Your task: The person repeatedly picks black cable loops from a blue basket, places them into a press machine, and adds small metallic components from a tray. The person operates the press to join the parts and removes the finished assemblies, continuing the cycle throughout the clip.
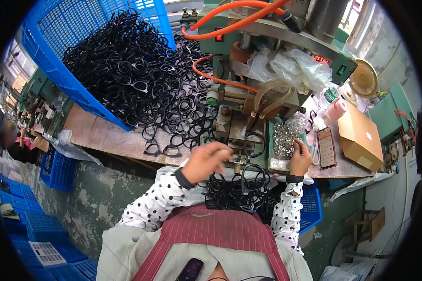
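Note:
My left hand [206, 161] is just left of the machine's work fixture [237, 136], its fingers stretched toward it and holding nothing I can see. A black eyeglass frame [254, 144] stands at the fixture, with one rim facing me. Just below it, another black eyeglass frame [253, 179] hangs at the table's front edge, above a heap of dark frames [220, 194] near my lap. My right hand [301, 159] is at the right edge of a tray of small shiny metal pieces [284, 138]. Its thumb and fingertips are pinched together; whatever lies between them is too small to make out.
A tipped blue crate [86, 100] spills many black eyeglass frames [126, 75] across the table's left side. The green press [220, 44] carries orange hoses and plastic bags [290, 68]. Rightward lie scissors [315, 153], a phone [326, 147] and a cardboard box [359, 133].

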`<act>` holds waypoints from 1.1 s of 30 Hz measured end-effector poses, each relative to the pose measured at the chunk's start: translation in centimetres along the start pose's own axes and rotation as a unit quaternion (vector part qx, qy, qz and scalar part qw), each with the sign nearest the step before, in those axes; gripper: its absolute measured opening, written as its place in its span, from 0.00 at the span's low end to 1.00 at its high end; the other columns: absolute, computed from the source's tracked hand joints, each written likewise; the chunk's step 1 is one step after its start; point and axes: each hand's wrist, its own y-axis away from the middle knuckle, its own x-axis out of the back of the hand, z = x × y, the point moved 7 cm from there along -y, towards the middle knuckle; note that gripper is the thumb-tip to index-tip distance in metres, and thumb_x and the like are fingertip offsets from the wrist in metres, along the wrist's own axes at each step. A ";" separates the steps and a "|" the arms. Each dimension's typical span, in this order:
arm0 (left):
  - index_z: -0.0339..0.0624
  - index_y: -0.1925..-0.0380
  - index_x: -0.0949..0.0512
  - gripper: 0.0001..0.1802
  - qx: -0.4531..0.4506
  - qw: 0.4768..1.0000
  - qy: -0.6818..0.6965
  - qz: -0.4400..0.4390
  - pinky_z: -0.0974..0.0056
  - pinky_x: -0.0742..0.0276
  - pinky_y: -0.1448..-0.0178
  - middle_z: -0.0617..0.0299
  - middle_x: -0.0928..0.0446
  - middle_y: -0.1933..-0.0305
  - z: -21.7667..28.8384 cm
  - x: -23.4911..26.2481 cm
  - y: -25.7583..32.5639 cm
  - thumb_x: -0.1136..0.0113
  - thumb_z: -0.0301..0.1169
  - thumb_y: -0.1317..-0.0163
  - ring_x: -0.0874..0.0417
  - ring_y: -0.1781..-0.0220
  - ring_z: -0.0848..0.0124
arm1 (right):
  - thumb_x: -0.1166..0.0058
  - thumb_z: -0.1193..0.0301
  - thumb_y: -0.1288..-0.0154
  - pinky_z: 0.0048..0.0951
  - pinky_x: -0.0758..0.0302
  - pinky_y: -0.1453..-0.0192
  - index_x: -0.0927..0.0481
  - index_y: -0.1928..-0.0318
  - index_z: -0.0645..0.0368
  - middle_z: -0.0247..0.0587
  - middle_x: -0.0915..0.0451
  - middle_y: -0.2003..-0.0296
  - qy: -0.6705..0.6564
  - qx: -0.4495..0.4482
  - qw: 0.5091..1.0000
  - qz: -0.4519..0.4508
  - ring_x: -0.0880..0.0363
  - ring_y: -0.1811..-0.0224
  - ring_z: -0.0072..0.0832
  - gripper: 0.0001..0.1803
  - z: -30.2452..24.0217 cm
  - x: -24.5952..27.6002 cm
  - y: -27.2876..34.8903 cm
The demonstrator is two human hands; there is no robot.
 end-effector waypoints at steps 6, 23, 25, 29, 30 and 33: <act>0.42 0.46 0.26 0.16 0.056 0.986 -0.017 0.154 0.75 0.33 0.81 0.63 0.21 0.69 -4.1 8.8 -2.6 0.52 0.38 0.27 0.26 0.84 0.80 | 0.38 0.72 0.40 0.32 0.25 0.58 0.16 0.64 0.59 0.41 0.16 0.69 0.028 0.126 0.991 0.034 0.18 0.66 0.33 0.05 -1.4 -0.1 0.7; 0.43 0.50 0.26 0.12 -0.085 0.950 -0.055 0.296 0.74 0.28 0.72 0.62 0.22 0.62 -2.7 21.4 -7.0 0.47 0.30 0.31 0.20 0.69 0.77 | 0.36 0.75 0.42 0.25 0.24 0.61 0.15 0.64 0.59 0.39 0.15 0.69 -0.064 0.035 0.996 0.057 0.19 0.68 0.24 0.05 0.2 0.2 0.4; 0.47 0.41 0.33 0.19 -0.132 0.927 -0.084 0.340 0.76 0.35 0.76 0.63 0.21 0.62 -2.6 21.4 -5.9 0.49 0.27 0.31 0.22 0.70 0.80 | 0.36 0.75 0.43 0.24 0.25 0.60 0.14 0.64 0.57 0.39 0.16 0.68 -0.035 0.070 0.996 0.036 0.19 0.67 0.24 0.05 -2.0 0.2 0.4; 0.39 0.37 0.37 0.24 -0.169 0.915 -0.043 0.365 0.75 0.31 0.65 0.64 0.22 0.65 1.3 16.4 -2.8 0.47 0.30 0.30 0.25 0.69 0.81 | 0.39 0.79 0.42 0.22 0.26 0.58 0.14 0.62 0.61 0.39 0.16 0.67 -0.179 0.038 0.983 -0.021 0.21 0.65 0.23 0.07 -5.3 -0.9 0.4; 0.37 0.40 0.33 0.21 -0.195 0.901 -0.057 0.384 0.77 0.34 0.67 0.66 0.23 0.66 1.8 15.5 -2.2 0.46 0.32 0.29 0.30 0.74 0.84 | 0.40 0.80 0.42 0.23 0.26 0.58 0.15 0.60 0.63 0.38 0.16 0.66 -0.200 0.037 0.978 -0.038 0.21 0.65 0.22 0.08 -6.8 -1.1 0.4; 0.35 0.53 0.22 0.12 -0.253 0.875 -0.169 0.376 0.71 0.26 0.61 0.62 0.20 0.66 5.3 10.2 0.1 0.45 0.31 0.30 0.21 0.66 0.76 | 0.40 0.82 0.42 0.20 0.27 0.58 0.15 0.60 0.65 0.36 0.16 0.66 -0.261 -0.014 0.962 -0.085 0.22 0.65 0.20 0.09 -9.5 -1.4 0.7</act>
